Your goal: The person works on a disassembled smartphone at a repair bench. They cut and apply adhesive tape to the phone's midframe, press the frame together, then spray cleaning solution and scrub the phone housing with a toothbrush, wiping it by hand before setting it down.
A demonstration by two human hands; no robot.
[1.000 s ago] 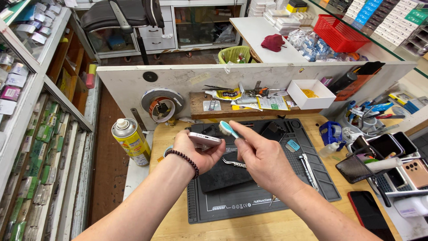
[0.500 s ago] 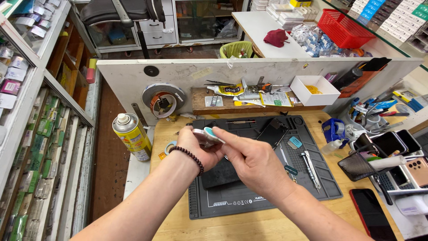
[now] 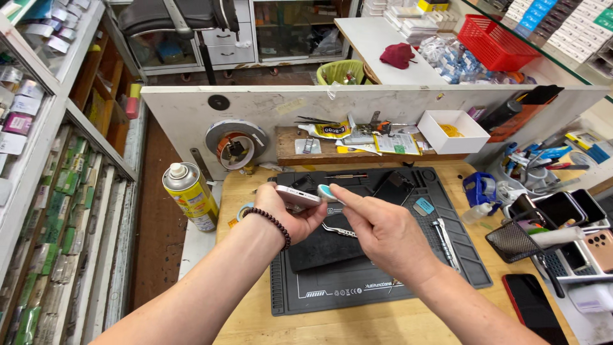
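Near edge: bare strip of wooden bench point(image 3: 357, 329) in front of the dark work mat point(image 3: 383, 291); both forearms cross it; open mat surface lies below and right of the hands.

Right hand point(image 3: 383, 233) over the mat's middle, fingers curled, forefinger and thumb pinched on one small pale blue pick point(image 3: 327, 191), its tip touching the end of the phone point(image 3: 297, 196).

Left hand point(image 3: 287, 211), bead bracelet point(image 3: 271, 222) at the wrist, closed around that phone from below; held flat above the mat's left part; pinkish-silver case, end edge with port facing the camera.

One pair of tweezers point(image 3: 337, 230) on the mat between the hands; one dark slab point(image 3: 393, 186) and one small blue tag point(image 3: 424, 206) further right.

Left of the mat: one yellow spray can point(image 3: 190, 195), upright, near the bench edge.

Right side crowded: one black phone point(image 3: 533, 306) flat, one mesh basket point(image 3: 520, 239).

Far: white partition point(image 3: 268, 105); one tape roll point(image 3: 235, 144); one white box point(image 3: 453, 131); one red basket point(image 3: 495, 41) beyond.
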